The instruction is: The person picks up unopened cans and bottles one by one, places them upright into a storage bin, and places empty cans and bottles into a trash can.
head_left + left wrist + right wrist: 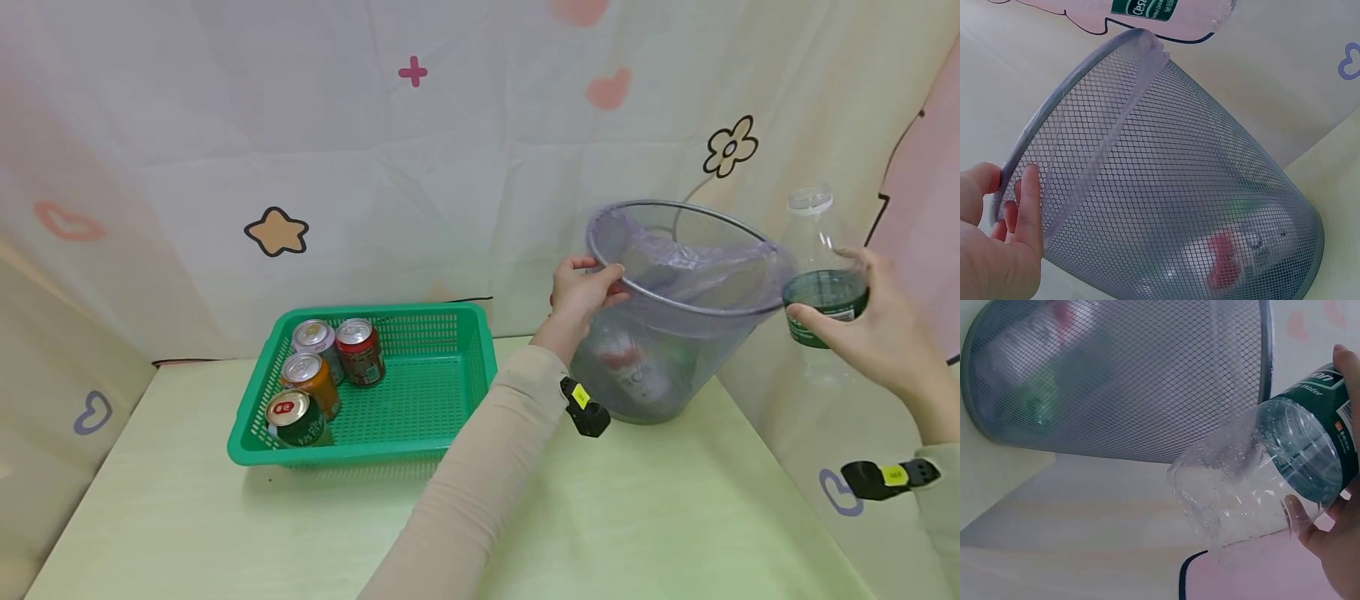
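Observation:
My left hand (581,296) pinches the near-left rim of a grey wire-mesh bin (720,346), thumb and fingers on either side of the edge in the left wrist view. The bin leans to the right and has a thin purple plastic liner (678,254) folded over its rim. Through the mesh show a clear bottle with a red label (1225,256) and something green (1038,397). Beside the bin's right rim, my right hand (888,325) grips a clear plastic bottle (1235,487) around its green label. This bottle is upright and capless, with droplets inside.
A green plastic basket (420,454) sits on the left of the pale table (157,508). Several drink cans stand along its left side, including an orange can (318,387) and a dark red can (362,354). A patterned cloth (480,200) hangs behind the table.

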Motion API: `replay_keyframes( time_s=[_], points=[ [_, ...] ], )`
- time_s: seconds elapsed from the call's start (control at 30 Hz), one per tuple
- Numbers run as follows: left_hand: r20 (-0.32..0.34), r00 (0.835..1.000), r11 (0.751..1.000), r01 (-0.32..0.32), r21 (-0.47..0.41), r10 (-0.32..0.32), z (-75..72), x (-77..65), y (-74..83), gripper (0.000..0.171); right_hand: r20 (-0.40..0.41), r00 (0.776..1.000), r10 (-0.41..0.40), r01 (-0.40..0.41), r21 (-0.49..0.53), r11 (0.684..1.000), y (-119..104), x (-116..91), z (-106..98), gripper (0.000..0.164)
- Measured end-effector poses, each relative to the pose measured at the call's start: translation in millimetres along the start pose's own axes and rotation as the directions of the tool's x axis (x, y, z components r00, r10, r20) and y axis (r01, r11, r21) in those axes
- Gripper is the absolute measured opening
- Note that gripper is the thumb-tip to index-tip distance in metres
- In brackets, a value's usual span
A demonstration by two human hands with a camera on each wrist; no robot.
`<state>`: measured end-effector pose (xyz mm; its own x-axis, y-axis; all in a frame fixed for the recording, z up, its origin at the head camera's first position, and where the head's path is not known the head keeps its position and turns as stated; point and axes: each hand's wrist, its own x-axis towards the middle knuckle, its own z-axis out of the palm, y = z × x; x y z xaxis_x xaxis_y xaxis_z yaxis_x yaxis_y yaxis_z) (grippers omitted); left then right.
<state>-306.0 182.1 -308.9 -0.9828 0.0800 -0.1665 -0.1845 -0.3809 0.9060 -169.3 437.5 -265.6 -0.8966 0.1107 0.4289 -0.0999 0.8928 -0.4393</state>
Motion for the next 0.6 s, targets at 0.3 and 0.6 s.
replay_keyframes(
  time_s=[0.3,0.6],
  points=[
    [-0.003,1.0,1.0,0.0,-0.015,0.0,0.2,-1.8,3.1,0.03,0.005,1.0,-0.028,0.028,-0.014,0.999,-9,14,-11,0.086],
    [0.008,1.0,1.0,0.011,-0.021,-0.01,-0.2,-2.4,4.5,0.03,0.005,0.999,-0.042,0.042,-0.037,0.998,-23,33,-24,0.086]
  ],
)
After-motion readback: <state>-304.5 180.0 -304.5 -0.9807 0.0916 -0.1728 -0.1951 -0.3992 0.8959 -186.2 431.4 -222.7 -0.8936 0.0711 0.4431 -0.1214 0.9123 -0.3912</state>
